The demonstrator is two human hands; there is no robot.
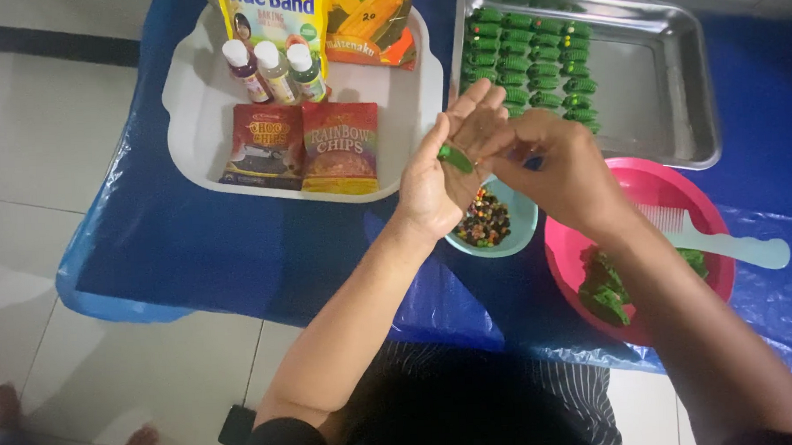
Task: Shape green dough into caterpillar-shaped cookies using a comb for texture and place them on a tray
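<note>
Centre frame: your left hand lies open, palm up, cradling the green dough piece. Treat it as soft, light and easily dented; support it from beneath. To the right, your right hand pinches fingertips together beside it.

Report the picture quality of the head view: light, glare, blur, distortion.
Head view: even, soft indoor light with faint shadows; pale glare on the steel tray and on the wrinkled blue plastic sheet; the left hand and right hand look slightly soft, so the green piece in the left palm lacks fine detail; table edges splay a little from the wide lens; the right forearm blurs at the frame's corner.
</note>
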